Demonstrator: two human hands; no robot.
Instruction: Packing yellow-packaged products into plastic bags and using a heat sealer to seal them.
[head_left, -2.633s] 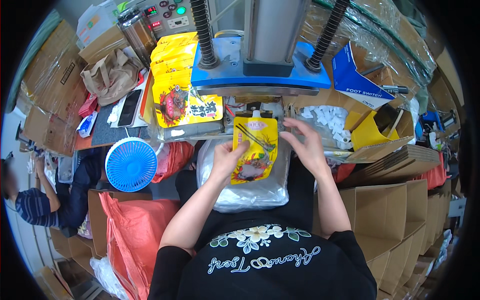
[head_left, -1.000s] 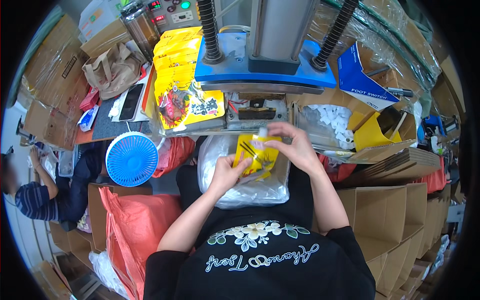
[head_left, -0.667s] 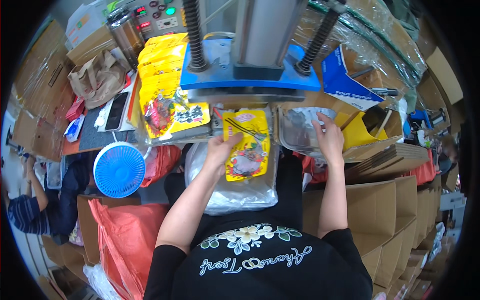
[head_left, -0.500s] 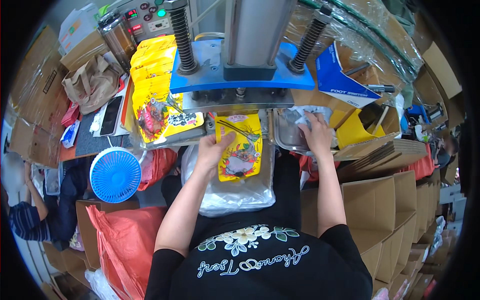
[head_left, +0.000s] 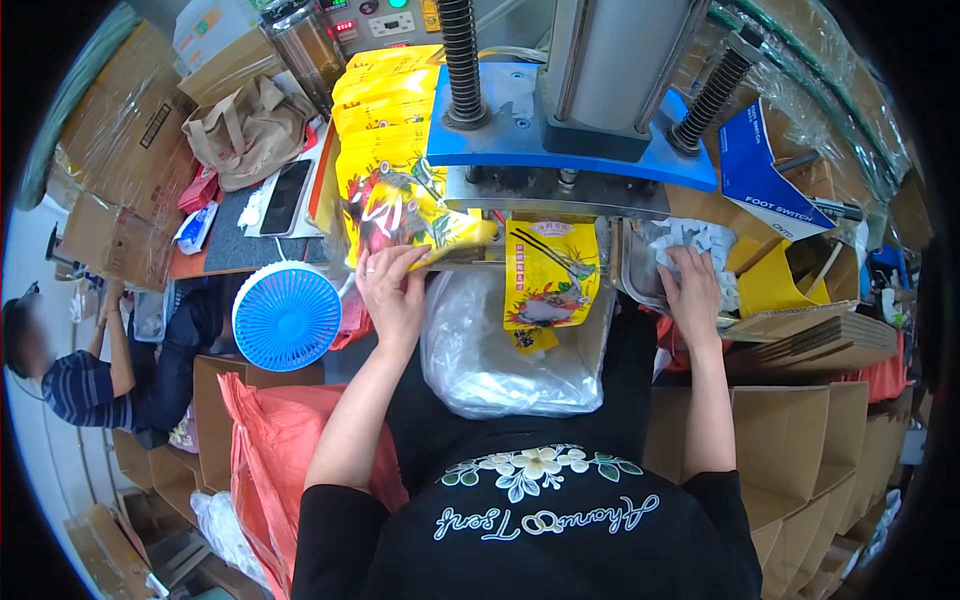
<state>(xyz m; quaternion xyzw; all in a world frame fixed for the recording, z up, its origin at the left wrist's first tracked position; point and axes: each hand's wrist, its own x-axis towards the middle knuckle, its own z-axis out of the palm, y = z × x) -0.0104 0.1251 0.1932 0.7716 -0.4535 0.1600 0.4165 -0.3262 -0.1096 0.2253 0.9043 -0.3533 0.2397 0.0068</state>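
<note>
My left hand [head_left: 393, 295] is closed at the near edge of the top pouch on a stack of yellow printed food pouches [head_left: 390, 115]; that pouch is smeared by motion. Over a clear plastic tray [head_left: 633, 262] my right hand [head_left: 692, 292] rests with fingers apart, their tips among small white packets [head_left: 705, 240]. Between the hands, a single yellow pouch [head_left: 552, 285] hangs from the front of a press [head_left: 565, 125] with a blue plate, its upper edge under the press head. Neither hand touches it. Below lies a bin lined with clear plastic [head_left: 490, 370], with a bit of yellow pouch showing inside.
A blue fan [head_left: 286, 315] stands left of my left forearm, above a red bag [head_left: 285, 430]. A phone [head_left: 290, 195] and a cloth bag [head_left: 248, 130] lie on the left bench. Cartons [head_left: 785, 430] line the right side. Another person [head_left: 85, 375] sits far left.
My left hand has let go of the pouch at the press and moved left to the stack. That pouch now hangs alone. My right hand stays at the tray; the whole view has shifted.
</note>
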